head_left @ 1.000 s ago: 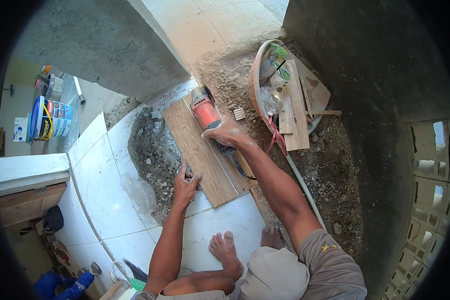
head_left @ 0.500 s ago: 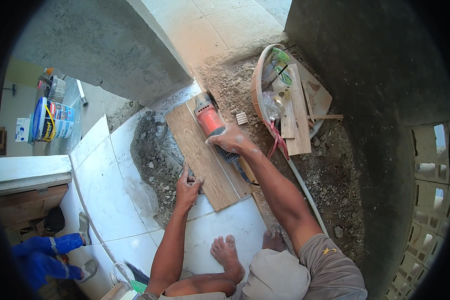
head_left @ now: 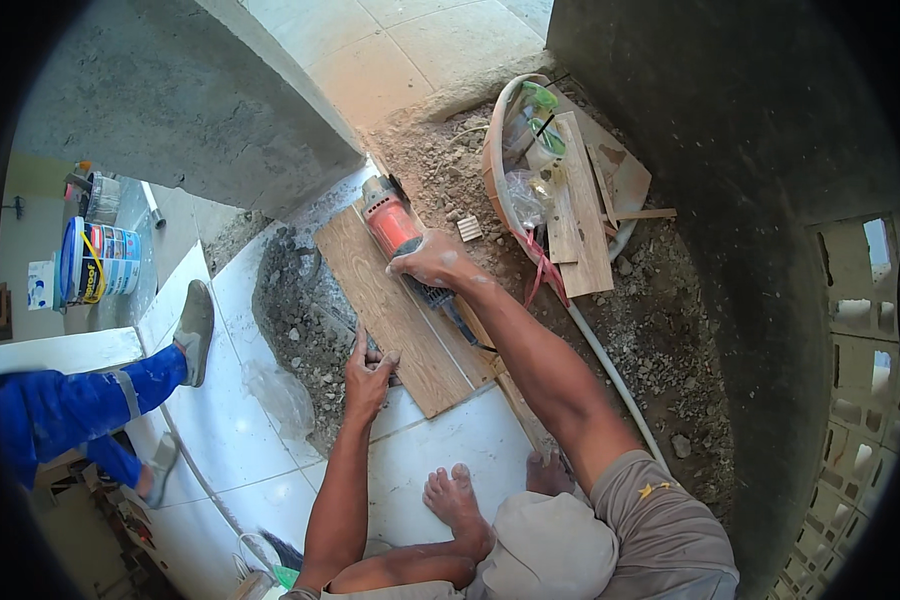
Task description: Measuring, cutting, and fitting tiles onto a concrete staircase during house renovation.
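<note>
A red and black angle grinder (head_left: 394,226) lies along the far right part of a brown wood-grain plank (head_left: 385,305). My right hand (head_left: 438,262) is closed around the grinder's body, its dark rear end and cord showing below the palm. The grinder's disc is hidden from here. A thin pale line runs lengthwise down the plank from the tool toward me. My left hand (head_left: 370,380) grips the plank's near left edge, with the thumb at the edge and a finger stretched along the side. My bare feet (head_left: 458,505) are just in front of the plank.
Rubble (head_left: 295,320) fills a broken patch of floor left of the plank. At right, a tub (head_left: 495,165) holds plastic bags and plank offcuts (head_left: 587,220); a pale pipe (head_left: 615,375) runs toward me. Someone in blue trousers (head_left: 80,405) is at left, near a paint bucket (head_left: 110,262).
The person in blue trousers has stepped farther in, one shoe now higher and closer on the white tiles. The view has shifted slightly. My hands keep their holds on the grinder and plank.
</note>
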The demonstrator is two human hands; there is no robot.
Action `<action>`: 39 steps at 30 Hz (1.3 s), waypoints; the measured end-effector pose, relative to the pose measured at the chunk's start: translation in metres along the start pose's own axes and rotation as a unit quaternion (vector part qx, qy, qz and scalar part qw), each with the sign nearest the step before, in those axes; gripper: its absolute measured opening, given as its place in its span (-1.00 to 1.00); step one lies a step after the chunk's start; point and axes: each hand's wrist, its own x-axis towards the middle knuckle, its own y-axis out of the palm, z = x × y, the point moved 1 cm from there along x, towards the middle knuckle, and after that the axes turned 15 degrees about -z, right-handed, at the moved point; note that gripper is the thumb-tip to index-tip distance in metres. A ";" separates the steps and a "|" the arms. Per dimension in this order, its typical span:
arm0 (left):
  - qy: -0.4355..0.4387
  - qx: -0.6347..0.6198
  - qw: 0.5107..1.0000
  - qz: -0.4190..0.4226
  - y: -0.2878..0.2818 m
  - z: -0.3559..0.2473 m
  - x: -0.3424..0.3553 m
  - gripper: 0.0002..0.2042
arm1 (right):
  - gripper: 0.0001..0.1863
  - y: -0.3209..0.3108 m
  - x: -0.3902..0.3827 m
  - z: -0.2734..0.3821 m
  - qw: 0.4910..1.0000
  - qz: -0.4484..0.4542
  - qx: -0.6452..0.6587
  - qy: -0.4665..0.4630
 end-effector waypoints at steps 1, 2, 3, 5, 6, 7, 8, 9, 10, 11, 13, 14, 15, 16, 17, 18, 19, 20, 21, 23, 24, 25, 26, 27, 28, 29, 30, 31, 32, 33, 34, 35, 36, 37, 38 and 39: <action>0.000 0.006 1.000 -0.006 0.000 0.000 0.000 -0.11 | -0.21 -0.001 -0.001 -0.001 1.000 0.001 -0.001 0.005; 0.005 -0.001 1.000 -0.002 0.000 0.000 0.000 -0.11 | -0.21 -0.001 -0.002 -0.002 1.000 0.007 0.006 -0.001; -0.012 -0.025 1.000 -0.004 0.001 0.001 0.000 -0.11 | -0.21 -0.001 -0.004 -0.004 1.000 0.013 0.013 -0.006; -0.031 -0.051 0.998 -0.003 0.001 0.002 -0.001 -0.12 | -0.22 0.000 -0.010 -0.012 1.000 0.014 0.014 0.000; -0.024 -0.028 0.999 -0.004 0.001 0.003 -0.001 -0.13 | -0.23 0.001 -0.014 -0.017 1.000 0.017 0.015 0.004; -0.018 -0.004 1.000 -0.006 0.000 0.003 -0.001 -0.13 | -0.23 0.002 -0.020 -0.022 1.000 0.017 0.013 0.006; -0.019 -0.004 1.000 -0.006 0.001 0.003 -0.001 -0.13 | -0.36 0.003 -0.026 -0.027 1.000 0.002 0.026 -0.011; -0.017 -0.004 1.000 -0.008 0.000 0.003 -0.001 -0.13 | -0.48 0.003 -0.032 -0.032 0.999 -0.010 0.034 -0.019; -0.007 -0.010 1.000 -0.010 0.000 0.003 0.000 -0.13 | -0.54 0.001 -0.040 -0.038 0.998 -0.006 0.055 -0.021; -0.011 -0.004 1.000 -0.010 0.000 0.003 0.000 -0.13 | -0.54 0.000 -0.046 -0.043 0.998 -0.011 0.059 -0.027; -0.004 -0.011 1.000 -0.008 0.001 0.002 0.000 -0.14 | -0.22 -0.004 -0.057 -0.052 0.998 0.032 0.053 -0.003; 0.014 -0.016 1.000 -0.009 0.001 0.002 0.000 -0.14 | -0.16 -0.004 -0.063 -0.055 0.998 0.022 0.060 -0.006; 0.002 -0.010 1.000 -0.011 0.001 0.003 0.000 -0.14 | -0.16 -0.004 -0.068 -0.058 0.998 0.024 0.055 0.002; -0.008 -0.005 1.000 -0.016 0.001 0.004 0.000 -0.14 | -0.14 -0.005 -0.072 -0.061 0.998 0.025 0.049 0.010; -0.011 -0.004 1.000 -0.011 0.001 0.005 0.000 -0.14 | -0.12 -0.005 -0.076 -0.064 0.999 0.029 0.040 0.022; -0.008 -0.013 1.000 -0.013 0.002 0.006 0.000 -0.14 | -0.12 -0.006 -0.079 -0.067 0.999 0.023 0.042 0.021; -0.008 -0.022 1.000 -0.016 0.002 0.008 0.000 -0.14 | -0.11 -0.007 -0.083 -0.070 0.999 0.027 0.042 0.019; -0.006 -0.020 1.000 -0.012 0.002 0.009 0.001 -0.14 | -0.09 -0.008 -0.086 -0.072 0.999 0.030 0.042 0.017; -0.004 -0.027 1.000 -0.014 0.002 0.011 0.001 -0.14 | -0.09 -0.009 -0.089 -0.075 0.998 0.028 0.043 0.019; -0.004 -0.032 0.999 -0.012 0.002 0.013 0.002 -0.14 | -0.08 -0.011 -0.097 -0.078 0.999 0.014 0.030 0.016; -0.002 -0.021 1.000 -0.012 0.002 0.013 0.003 -0.14 | -0.08 -0.013 -0.100 -0.079 0.999 0.011 0.031 0.020; 0.003 -0.014 1.000 -0.015 0.002 0.014 0.003 -0.14 | -0.07 -0.014 -0.104 -0.080 1.000 0.013 0.016 0.021; 0.001 -0.010 1.000 -0.011 0.002 0.014 0.003 -0.14 | -0.07 -0.016 -0.107 -0.081 1.000 0.014 0.005 0.019; 0.001 -0.016 1.000 -0.012 0.002 0.013 0.003 -0.14 | -0.07 -0.017 -0.110 -0.081 1.000 0.014 0.001 0.022; 0.000 -0.022 1.000 -0.014 0.002 0.013 0.002 -0.14 | -0.08 -0.018 -0.114 -0.082 1.000 0.005 0.012 0.014; 0.001 -0.022 1.000 -0.014 0.002 0.012 0.002 -0.14 | -0.08 -0.019 -0.116 -0.083 1.000 -0.004 0.024 0.003; -0.002 -0.023 1.000 -0.014 0.002 0.010 0.001 -0.14 | -0.08 -0.019 -0.118 -0.085 1.000 -0.007 0.023 0.005; -0.002 -0.027 1.000 -0.015 0.002 0.009 0.000 -0.14 | -0.09 -0.019 -0.119 -0.086 1.000 -0.002 0.026 0.003; -0.005 -0.024 1.000 -0.014 0.003 0.008 0.000 -0.14 | -0.10 -0.018 -0.120 -0.088 1.000 0.003 0.029 0.000; -0.008 -0.028 0.999 -0.013 0.003 0.006 -0.001 -0.14 | -0.10 -0.018 -0.121 -0.091 1.000 0.002 0.030 0.001; -0.016 -0.031 0.999 -0.014 0.003 0.005 -0.002 -0.14 | -0.11 -0.017 -0.122 -0.094 1.000 0.002 0.031 -0.003; -0.011 -0.032 0.999 -0.012 0.003 0.004 -0.002 -0.14 | -0.12 -0.017 -0.123 -0.096 0.999 0.002 0.032 -0.007; -0.019 -0.032 0.999 -0.010 0.003 0.002 -0.004 -0.13 | -0.12 -0.017 -0.125 -0.099 0.999 0.001 0.032 -0.006; -0.027 -0.033 0.999 -0.009 0.003 0.001 -0.005 -0.12 | -0.13 -0.016 -0.126 -0.102 0.999 0.007 0.046 -0.004; -0.026 -0.032 0.999 -0.007 0.004 0.000 -0.006 -0.12 | -0.14 -0.016 -0.128 -0.104 0.998 0.013 0.059 -0.003; -0.025 -0.036 0.999 -0.009 0.004 -0.001 -0.006 -0.13 | -0.14 -0.016 -0.130 -0.106 0.998 0.011 0.060 -0.002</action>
